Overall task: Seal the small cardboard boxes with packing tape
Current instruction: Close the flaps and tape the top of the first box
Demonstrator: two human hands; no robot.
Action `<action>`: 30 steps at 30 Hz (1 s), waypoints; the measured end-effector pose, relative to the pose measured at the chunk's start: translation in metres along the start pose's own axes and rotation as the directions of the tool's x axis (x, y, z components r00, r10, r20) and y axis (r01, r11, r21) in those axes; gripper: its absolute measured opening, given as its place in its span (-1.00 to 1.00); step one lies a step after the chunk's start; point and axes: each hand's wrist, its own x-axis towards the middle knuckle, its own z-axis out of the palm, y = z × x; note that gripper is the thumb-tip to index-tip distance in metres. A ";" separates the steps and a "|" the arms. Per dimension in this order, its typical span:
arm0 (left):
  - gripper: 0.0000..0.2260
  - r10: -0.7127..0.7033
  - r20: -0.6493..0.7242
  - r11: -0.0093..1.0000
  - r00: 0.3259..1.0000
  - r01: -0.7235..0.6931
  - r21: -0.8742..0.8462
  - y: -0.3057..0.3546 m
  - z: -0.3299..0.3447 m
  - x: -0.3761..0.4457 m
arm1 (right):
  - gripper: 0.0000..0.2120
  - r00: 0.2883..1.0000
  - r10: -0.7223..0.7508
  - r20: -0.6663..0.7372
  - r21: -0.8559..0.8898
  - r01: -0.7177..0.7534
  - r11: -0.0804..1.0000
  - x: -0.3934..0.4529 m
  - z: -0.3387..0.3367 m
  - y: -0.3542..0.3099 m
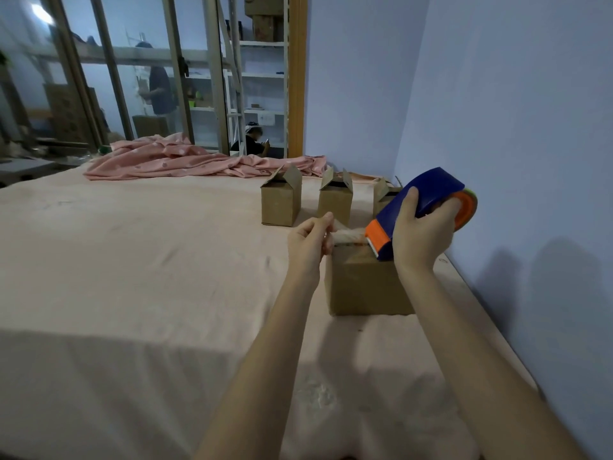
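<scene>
The near box (366, 283) sits by the bed's (132, 260) right edge. The left hand (310, 242) pinches the tape (348, 235); the right hand (423, 234) grips the tape gun (421, 207). The tape could twist and stick crooked.

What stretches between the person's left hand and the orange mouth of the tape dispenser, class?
A short strip of clear packing tape, pinched by the left hand and drawn from the tape dispenser, just above the nearest box. The head view shows it.

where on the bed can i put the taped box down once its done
Free: the wide pink sheet left of the near box, up to the crumpled blanket. Crowded: the wall side, where three open boxes stand in a row.
</scene>
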 end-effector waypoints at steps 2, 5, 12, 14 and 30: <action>-0.73 -0.004 -0.012 0.994 1.000 0.006 0.108 0.002 -0.006 0.002 | -0.57 1.000 -0.019 0.011 -0.031 0.019 0.999 -0.001 0.000 0.000; -0.72 0.003 -0.057 0.963 0.998 0.013 0.271 0.003 -0.015 0.006 | -0.56 1.000 -0.007 0.009 -0.075 0.008 0.997 0.000 -0.001 0.000; -0.67 0.110 -0.021 0.820 0.994 -0.079 0.566 0.010 -0.018 0.014 | -0.51 0.999 0.027 0.031 -0.138 -0.022 0.990 0.003 -0.004 0.005; -0.67 0.144 0.002 0.782 0.990 -0.115 0.612 0.016 -0.015 0.017 | -0.51 0.997 0.060 0.042 -0.134 -0.054 0.990 0.005 -0.004 0.007; -0.80 0.002 -0.078 0.880 0.997 0.035 0.473 0.006 -0.001 0.007 | -0.58 0.983 0.178 0.041 -0.119 -0.172 0.978 0.013 -0.003 0.014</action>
